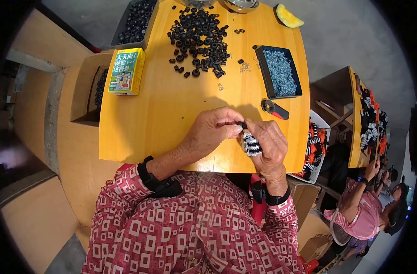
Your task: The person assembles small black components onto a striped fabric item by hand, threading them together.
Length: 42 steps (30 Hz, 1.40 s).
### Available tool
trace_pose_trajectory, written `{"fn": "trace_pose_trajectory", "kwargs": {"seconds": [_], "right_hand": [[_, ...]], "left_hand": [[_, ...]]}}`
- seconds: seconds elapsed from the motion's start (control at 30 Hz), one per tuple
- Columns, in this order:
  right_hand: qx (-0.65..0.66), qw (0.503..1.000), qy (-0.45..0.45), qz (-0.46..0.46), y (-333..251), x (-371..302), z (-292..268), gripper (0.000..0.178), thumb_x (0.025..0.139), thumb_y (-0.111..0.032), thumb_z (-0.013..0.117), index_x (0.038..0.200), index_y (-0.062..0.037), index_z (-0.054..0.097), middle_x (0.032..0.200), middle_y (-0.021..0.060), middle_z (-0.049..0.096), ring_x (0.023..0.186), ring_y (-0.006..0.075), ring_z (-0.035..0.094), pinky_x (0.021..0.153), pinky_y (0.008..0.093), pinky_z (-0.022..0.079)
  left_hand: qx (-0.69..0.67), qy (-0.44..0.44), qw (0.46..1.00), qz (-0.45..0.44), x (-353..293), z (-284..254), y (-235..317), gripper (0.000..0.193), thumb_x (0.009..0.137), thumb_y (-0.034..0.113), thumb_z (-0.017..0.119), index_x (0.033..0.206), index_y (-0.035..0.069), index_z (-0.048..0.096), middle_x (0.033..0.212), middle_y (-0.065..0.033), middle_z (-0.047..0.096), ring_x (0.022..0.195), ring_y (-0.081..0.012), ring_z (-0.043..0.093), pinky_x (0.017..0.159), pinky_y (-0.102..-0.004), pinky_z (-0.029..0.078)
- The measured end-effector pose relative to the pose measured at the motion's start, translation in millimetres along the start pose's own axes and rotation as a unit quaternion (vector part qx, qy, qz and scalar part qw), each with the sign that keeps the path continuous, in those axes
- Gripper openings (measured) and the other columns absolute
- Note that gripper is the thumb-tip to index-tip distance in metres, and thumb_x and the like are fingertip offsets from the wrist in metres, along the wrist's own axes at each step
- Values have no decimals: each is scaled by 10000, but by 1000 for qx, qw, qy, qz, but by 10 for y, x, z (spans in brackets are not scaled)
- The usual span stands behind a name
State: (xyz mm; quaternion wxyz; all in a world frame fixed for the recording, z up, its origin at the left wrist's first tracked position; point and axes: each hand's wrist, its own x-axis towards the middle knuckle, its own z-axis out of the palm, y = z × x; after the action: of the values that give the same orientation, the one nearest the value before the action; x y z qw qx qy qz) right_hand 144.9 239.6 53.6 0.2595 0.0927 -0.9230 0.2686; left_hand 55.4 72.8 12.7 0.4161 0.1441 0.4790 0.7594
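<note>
The fingers of the left hand [216, 125] pinch a small black ring [242, 124] at their tips, pressing it against the top of a black-and-white striped bundle [251, 144]. The right hand [270, 145] is closed around that bundle, whose lower part is hidden in the palm, so its full shape cannot be made out. Both hands meet just above the near edge of the smooth yellow wooden surface [162, 114].

Just beyond the right fingers lies a small tool [274, 108] with a black ring head and a red handle. Farther off on that side a dark rectangular tray [278, 71] holds shiny silver screws. Well beyond the left fingers spreads a loose heap of black rubber rings [200, 39]. Far to the left stands a green and yellow carton [126, 71], boxy, with printed faces. A grey bin of black rings [136, 20] is cut off at the top edge.
</note>
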Motion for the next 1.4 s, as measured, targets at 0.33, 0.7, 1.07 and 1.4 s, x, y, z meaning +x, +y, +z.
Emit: {"fn": "trace_pose_trajectory", "kwargs": {"seconds": [0.33, 0.7, 1.07, 1.4], "right_hand": [[31, 997, -74, -2, 9, 33, -168, 395, 631, 44, 743, 1024, 15, 718, 840, 120, 664, 749, 278, 635, 669, 363, 514], [46, 998, -38, 7, -11, -127, -108, 481, 580, 27, 708, 1061, 38, 717, 796, 124, 617, 720, 274, 604, 660, 366, 497], [31, 993, -108, -39, -5, -22, -202, 475, 597, 42, 706, 1072, 33, 703, 873, 122, 623, 743, 286, 592, 693, 382, 511], [104, 993, -47, 37, -37, -78, -121, 390, 656, 58, 728, 1044, 21, 714, 818, 117, 654, 700, 276, 613, 644, 350, 502]], "left_hand": [[-29, -44, 998, -39, -25, -56, -19, 227, 954, 30, 631, 1176, -14, 628, 1036, -34, 685, 956, -105, 658, 883, -264, 547], [-62, -42, 996, -44, -123, 10, -24, 198, 936, 34, 635, 1125, -24, 635, 1003, -55, 682, 942, -118, 655, 848, -273, 546], [-65, -75, 991, -91, -77, -82, -34, 293, 940, 135, 685, 1188, -8, 624, 1058, -61, 687, 935, -123, 665, 859, -266, 551], [-24, -56, 997, -56, -102, -31, -44, 236, 960, 72, 637, 1174, -28, 622, 1040, -61, 680, 958, -129, 675, 863, -266, 566]]}}
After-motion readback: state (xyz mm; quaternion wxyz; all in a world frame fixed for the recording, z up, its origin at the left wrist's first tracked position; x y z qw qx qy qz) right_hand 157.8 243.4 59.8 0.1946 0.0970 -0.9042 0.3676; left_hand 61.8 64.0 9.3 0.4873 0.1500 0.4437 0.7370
